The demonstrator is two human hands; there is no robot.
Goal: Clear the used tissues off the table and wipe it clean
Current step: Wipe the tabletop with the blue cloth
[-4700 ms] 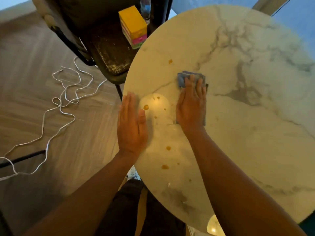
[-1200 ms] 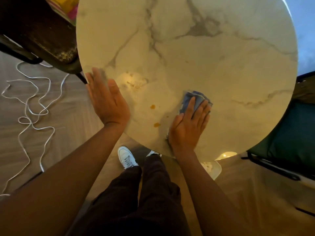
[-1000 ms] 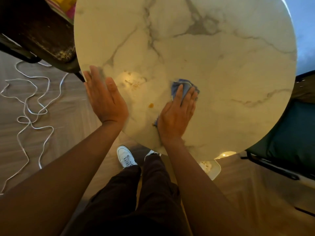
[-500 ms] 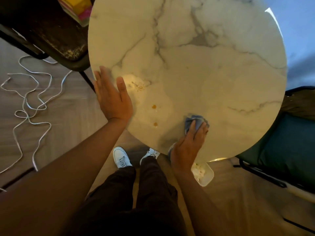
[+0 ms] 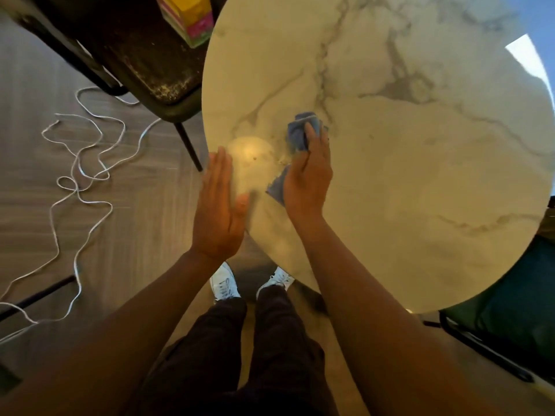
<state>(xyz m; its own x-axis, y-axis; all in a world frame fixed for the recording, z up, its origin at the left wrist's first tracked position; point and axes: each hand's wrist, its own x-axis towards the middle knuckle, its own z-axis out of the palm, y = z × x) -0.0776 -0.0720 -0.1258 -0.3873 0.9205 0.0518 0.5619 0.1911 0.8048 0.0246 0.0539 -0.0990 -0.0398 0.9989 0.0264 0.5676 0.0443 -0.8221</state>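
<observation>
A round white marble table (image 5: pixel 420 175) fills the upper right of the head view. A blue cloth (image 5: pixel 298 133) lies on it near the left rim. My right hand (image 5: pixel 309 178) presses flat on the cloth, fingers straight, with blue showing beyond the fingertips and beside the palm. My left hand (image 5: pixel 219 205) rests flat on the table's left edge, fingers straight and together. A few tiny brown specks (image 5: pixel 282 159) sit just left of the cloth. No tissues are visible on the table.
A dark chair (image 5: pixel 150 64) stands at the table's upper left with a yellow and pink box (image 5: pixel 189 16) on its seat. A white cable (image 5: pixel 81 163) loops over the wooden floor at left. A green chair (image 5: pixel 504 310) sits at the lower right. My legs and white shoes (image 5: pixel 225 285) are below.
My right hand slid the cloth from the near edge up and left toward the left rim. The orange spots seen earlier no longer show. My left hand stays on the table edge.
</observation>
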